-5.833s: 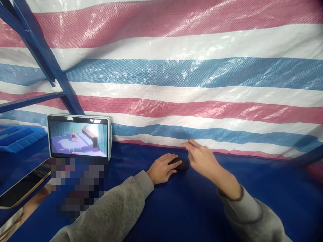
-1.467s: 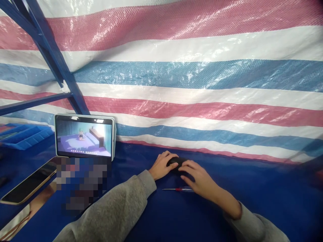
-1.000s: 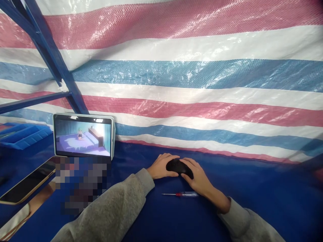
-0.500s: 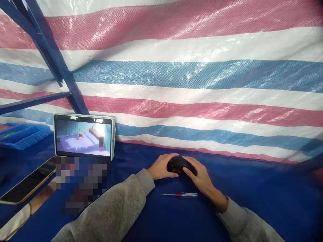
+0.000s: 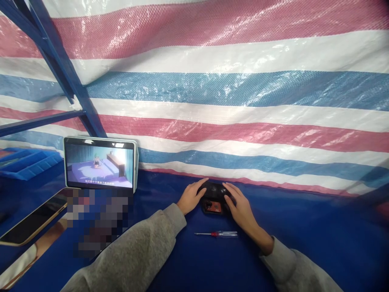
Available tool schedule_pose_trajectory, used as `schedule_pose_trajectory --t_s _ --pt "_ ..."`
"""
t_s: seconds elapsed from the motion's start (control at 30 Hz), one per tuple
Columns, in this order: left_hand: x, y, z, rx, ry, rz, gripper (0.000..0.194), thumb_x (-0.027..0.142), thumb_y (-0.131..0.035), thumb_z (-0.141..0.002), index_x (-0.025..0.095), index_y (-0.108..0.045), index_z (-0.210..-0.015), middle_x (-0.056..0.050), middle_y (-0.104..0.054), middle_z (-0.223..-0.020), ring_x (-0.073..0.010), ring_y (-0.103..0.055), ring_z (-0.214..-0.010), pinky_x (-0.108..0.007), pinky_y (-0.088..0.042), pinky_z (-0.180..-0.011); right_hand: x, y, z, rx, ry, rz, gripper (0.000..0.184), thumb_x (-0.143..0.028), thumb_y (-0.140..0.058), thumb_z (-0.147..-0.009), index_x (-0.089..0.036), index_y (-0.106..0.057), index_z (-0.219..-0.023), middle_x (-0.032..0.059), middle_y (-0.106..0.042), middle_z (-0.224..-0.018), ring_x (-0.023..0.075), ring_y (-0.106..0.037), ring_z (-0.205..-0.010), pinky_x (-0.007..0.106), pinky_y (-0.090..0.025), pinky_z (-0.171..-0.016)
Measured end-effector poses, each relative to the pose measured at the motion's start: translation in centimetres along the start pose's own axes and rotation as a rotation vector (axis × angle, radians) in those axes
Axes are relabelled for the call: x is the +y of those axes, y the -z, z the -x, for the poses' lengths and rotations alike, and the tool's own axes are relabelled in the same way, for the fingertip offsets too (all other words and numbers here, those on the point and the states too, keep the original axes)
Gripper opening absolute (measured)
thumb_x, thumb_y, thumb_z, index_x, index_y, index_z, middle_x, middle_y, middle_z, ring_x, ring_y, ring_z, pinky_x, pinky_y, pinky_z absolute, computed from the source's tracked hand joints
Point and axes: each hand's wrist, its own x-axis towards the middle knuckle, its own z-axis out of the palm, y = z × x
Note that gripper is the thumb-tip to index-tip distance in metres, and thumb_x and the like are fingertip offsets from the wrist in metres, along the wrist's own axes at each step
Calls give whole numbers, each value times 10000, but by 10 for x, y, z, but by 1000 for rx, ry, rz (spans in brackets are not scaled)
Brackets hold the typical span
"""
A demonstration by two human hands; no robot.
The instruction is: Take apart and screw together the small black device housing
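Observation:
Between both hands a black computer mouse shows in two parts. Its glossy top cover (image 5: 215, 190) is raised off the base, and the mouse base (image 5: 213, 207) lies below it with a reddish circuit board exposed. My left hand (image 5: 192, 196) grips the cover's left end between thumb and fingers. My right hand (image 5: 238, 200) holds the cover's right end, thumb toward me. A screwdriver (image 5: 216, 234) with a clear and red handle lies on the blue table in front of the mouse, its tip pointing left.
A tablet (image 5: 99, 164) playing an animation stands at the left. Nearer me, another person's hand, partly hidden, is by a phone (image 5: 38, 217). A blue tray (image 5: 33, 164) sits at the far left. Behind the blue table (image 5: 291, 227) hangs a striped tarp (image 5: 231, 89), beside a blue metal frame (image 5: 65, 75).
The mouse's top cover has come up and away from its base, exposing the circuit board. Both hands have moved slightly with the cover. The screwdriver lies where it was.

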Motion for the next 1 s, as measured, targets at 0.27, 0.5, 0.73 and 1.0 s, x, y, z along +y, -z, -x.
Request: schedule_pose_trajectory --t_s 0.27,0.5,0.73,1.0 --pt "5 0 2 159 -36 -184 386 351 -552 -905 240 -527 -1273 -73 -566 -1286 -254 -494 -1223 -436 -396 -1041 2 -3 1 -7 13 45 353 -348 -447 -928 -223 -636 -1198 114 -527 -1351 255 -515 -1233 475 -407 -1062" --pt "17 3 8 7 -349 -268 161 294 -677 -761 188 -623 -870 -86 -581 -1190 -298 -425 -1277 -457 -326 -1062 6 -6 1 7 28 60 316 -318 -452 -921 -192 -642 -1139 134 -538 -1329 256 -526 -1215 471 -426 -1038" --pt "15 3 7 -9 -435 -265 151 291 -694 -759 188 -646 -859 -79 -608 -1131 -299 -448 -1261 -483 -308 -1072 -1 -2 2 96 70 55 289 -310 -457 -922 -220 -622 -1142 114 -537 -1307 264 -512 -1214 483 -430 -1024" --pt "16 -1 5 180 -499 -190 241 315 -516 -949 167 -594 -1123 -92 -676 -1036 -209 -614 -1025 -385 -465 -925 -20 1 7 78 296 41 357 -267 -547 -891 -228 -561 -1245 119 -571 -1235 258 -534 -1156 454 -459 -984"
